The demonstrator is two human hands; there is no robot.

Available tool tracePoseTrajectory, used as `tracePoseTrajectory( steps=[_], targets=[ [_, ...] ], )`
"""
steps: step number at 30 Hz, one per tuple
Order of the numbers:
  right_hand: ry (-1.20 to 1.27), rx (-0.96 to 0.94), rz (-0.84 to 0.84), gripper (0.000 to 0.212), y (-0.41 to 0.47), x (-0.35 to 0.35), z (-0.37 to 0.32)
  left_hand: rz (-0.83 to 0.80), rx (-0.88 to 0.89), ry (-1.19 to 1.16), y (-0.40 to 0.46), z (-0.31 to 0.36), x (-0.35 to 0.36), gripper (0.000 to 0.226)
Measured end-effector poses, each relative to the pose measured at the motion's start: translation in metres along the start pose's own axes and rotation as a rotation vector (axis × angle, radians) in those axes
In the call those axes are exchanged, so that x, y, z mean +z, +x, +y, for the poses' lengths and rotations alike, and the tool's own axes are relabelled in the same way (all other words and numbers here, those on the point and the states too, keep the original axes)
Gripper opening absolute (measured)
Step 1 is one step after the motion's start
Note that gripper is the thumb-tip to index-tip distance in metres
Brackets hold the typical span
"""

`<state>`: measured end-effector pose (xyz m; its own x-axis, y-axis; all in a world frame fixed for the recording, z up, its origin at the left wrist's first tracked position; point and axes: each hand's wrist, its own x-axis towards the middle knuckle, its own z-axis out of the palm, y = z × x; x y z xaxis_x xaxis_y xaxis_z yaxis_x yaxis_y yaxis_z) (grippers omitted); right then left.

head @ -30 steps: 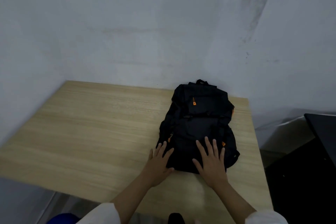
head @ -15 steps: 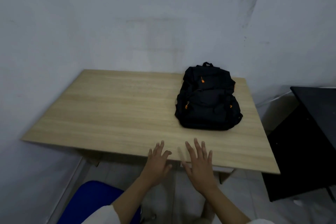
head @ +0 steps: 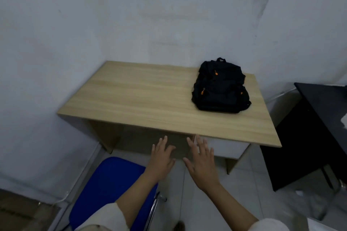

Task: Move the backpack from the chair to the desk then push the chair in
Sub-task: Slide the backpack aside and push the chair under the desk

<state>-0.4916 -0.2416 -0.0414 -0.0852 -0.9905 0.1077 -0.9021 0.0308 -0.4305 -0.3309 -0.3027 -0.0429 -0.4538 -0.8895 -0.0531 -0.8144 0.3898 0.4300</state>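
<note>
— Black fabric backpack with orange zip pulls (head: 220, 88): where does it lie?

— Flat on the pale wood-grain desk (head: 142, 99), toward the desk's far right corner, touching no hand.

— And the hands?

— Left hand (head: 161, 157) and right hand (head: 201, 163) hover spread and empty, just short of the desk's near edge.

— Next?

— The blue padded chair with chrome frame (head: 110, 184) stands out from the desk, to the left. I'd take hold of it with both hands, line it up with the opening under the desk and slide it in straight.

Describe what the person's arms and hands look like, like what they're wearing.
Both hands, left and right, are bare: no gloves, rings or watch visible. Forearms are uncovered, with loose off-white fabric sleeves pushed up near the elbows.
</note>
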Motion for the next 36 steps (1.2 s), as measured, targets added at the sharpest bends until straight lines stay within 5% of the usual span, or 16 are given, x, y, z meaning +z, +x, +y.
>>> tracePoseTrajectory(
  steps=[14,31,36],
  targets=[
    [0.149,-0.005,-0.029,0.069,-0.16,0.021,-0.127,0.064,-0.018,-0.105,-0.186,-0.029,-0.021,0.048],
    [0.21,-0.023,-0.165,0.08,-0.235,0.111,-0.292,0.039,-0.083,-0.091,-0.339,-0.189,-0.078,0.032],
    [0.171,-0.037,-0.247,0.099,-0.256,0.148,-0.358,-0.049,-0.022,-0.098,-0.382,-0.253,-0.103,0.089]
  ],
)
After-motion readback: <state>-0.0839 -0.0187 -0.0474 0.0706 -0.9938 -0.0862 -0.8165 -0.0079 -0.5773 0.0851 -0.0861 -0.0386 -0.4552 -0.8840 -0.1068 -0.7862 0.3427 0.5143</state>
